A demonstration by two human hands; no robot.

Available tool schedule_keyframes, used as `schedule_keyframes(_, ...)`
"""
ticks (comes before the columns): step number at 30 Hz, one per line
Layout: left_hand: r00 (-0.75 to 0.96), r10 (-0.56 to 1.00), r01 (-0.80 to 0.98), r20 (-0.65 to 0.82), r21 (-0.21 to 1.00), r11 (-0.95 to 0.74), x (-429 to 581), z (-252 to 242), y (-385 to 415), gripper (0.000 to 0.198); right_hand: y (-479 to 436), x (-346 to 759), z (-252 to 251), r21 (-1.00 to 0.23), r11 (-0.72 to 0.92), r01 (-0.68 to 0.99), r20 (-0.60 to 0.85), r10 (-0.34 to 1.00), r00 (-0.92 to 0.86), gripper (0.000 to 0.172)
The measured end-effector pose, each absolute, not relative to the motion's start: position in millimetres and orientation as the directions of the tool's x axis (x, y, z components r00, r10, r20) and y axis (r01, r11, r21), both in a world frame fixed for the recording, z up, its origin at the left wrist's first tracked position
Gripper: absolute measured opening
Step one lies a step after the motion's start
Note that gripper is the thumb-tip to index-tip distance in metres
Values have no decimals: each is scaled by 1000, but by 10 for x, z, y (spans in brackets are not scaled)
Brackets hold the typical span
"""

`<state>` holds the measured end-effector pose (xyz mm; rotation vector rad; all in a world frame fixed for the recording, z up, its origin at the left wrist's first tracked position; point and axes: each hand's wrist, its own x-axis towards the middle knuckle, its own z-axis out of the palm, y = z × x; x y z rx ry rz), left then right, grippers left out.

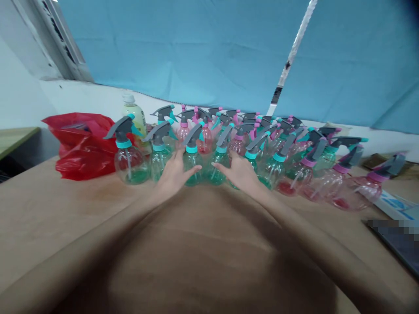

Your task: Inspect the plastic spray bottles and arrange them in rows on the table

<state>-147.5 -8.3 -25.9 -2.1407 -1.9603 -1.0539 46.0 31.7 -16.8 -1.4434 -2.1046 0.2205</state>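
My left hand (174, 171) reaches to the front row of spray bottles. Its fingers point away along the left side of a green-tinted spray bottle (192, 168), and its thumb is stretched out across the front. Mirroring it, my right hand (242, 171) lies at the right side of the neighbouring green spray bottle (216, 168), thumb spread toward the left. Both hands seem to touch these bottles, with fingertips partly hidden among them. The two bottles stand upright, with turquoise collars, grey trigger heads and green bases.
More spray bottles, green (132, 163) and pink (358, 192), stand in rows left, right and behind. A red plastic bag (85, 148) and a white-capped drink bottle (135, 111) are at the left. A dark flat object (393, 244) lies on the wooden table (81, 205) at right.
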Motion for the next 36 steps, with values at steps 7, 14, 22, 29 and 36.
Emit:
schedule_keyframes(7,-48,873,870,486,449,-203,-1425,-271,-127,81,350,390,-105,-491,361,793,281,927,-248,69)
schedule_keyframes(14,-8,881,886,473,412,-213,-1444,-253,-433,79,345,420,-142,-376,405,834,368,891,-266,64)
schedule_keyframes(22,0,910,888,415,419,-192,-1360,-108,-868,70,51,509,-214,-337,482,809,435,841,-321,65)
schedule_keyframes(29,95,913,749,396,576,-328,-1016,-112,-841,75,-484,729,-279,-315,564,763,422,804,-420,46)
schedule_keyframes(36,187,894,484,406,754,-444,-403,13,-838,58,-894,1006,-295,-315,628,711,482,751,-450,56)
